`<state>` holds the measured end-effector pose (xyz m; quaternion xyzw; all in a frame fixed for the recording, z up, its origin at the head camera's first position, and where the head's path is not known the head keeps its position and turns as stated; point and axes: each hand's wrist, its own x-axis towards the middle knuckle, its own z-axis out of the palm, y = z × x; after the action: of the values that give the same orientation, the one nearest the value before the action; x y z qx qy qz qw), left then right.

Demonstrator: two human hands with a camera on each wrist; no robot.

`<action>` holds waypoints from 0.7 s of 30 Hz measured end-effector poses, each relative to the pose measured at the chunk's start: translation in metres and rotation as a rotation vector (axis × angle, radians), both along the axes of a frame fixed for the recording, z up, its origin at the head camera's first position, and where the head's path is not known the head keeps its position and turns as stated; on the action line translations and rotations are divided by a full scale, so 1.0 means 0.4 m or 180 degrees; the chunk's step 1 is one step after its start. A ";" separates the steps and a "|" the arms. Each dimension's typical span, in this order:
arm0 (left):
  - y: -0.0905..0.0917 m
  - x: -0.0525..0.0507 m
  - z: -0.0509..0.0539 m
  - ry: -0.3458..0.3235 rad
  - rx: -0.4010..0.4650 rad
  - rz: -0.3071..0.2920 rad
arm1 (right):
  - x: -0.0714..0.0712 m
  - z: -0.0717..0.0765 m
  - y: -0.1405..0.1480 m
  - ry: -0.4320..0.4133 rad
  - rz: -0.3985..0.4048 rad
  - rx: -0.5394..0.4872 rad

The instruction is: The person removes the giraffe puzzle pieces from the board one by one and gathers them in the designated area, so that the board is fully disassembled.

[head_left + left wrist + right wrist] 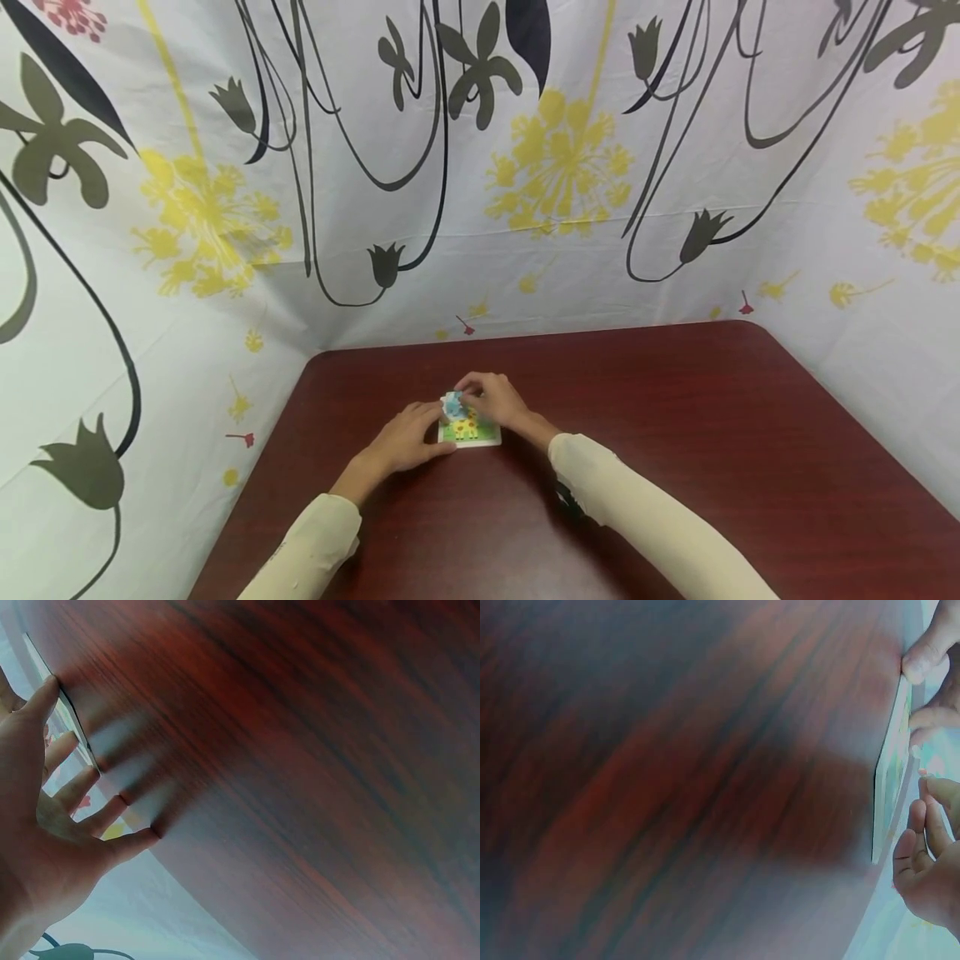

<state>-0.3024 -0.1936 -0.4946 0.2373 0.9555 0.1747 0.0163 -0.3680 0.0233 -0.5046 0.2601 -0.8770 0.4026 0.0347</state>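
Observation:
A small flat picture board (480,442) with a white rim lies on the table, showing a yellow giraffe on green. Over its upper left part is a blue-and-white puzzle piece (453,405), raised at a slant. My right hand (495,400) pinches this piece between thumb and forefinger. At the board's left side my left hand (408,436) steadies it, thumb at the near corner and fingers spread. In the left wrist view, the left hand's fingertips (155,831) reach the tabletop beside the board. My right hand covers part of the picture.
The dark red wooden table (675,433) extends around the board, with rounded far corners. A white cloth (480,208) printed with flowers and vines hangs behind it and along both sides. Something dark (568,500) shows under the right sleeve.

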 end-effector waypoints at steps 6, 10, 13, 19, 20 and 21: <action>0.002 -0.001 0.000 -0.0009 0.0010 0.0021 | -0.014 0.009 0.052 -0.0025 -0.0082 -0.0070; 0.001 -0.003 -0.002 -0.0024 0.0003 0.0057 | -0.027 0.009 0.094 0.0003 -0.0149 -0.0038; 0.000 -0.002 -0.003 -0.0024 -0.0031 0.0082 | -0.038 0.007 0.127 0.0018 -0.0215 0.0000; 0.000 0.000 -0.005 0.0003 -0.0042 0.0077 | -0.053 0.003 0.185 0.0022 -0.0307 0.0072; 0.000 0.000 -0.005 0.0001 -0.0045 0.0076 | -0.055 0.002 0.192 0.0013 -0.0323 0.0097; 0.001 0.000 -0.005 0.0021 -0.0030 0.0061 | -0.057 0.001 0.198 0.0018 -0.0335 0.0114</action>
<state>-0.3026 -0.1932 -0.4964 0.2287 0.9586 0.1695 0.0126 -0.3906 0.1025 -0.5041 0.2153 -0.8964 0.3838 0.0536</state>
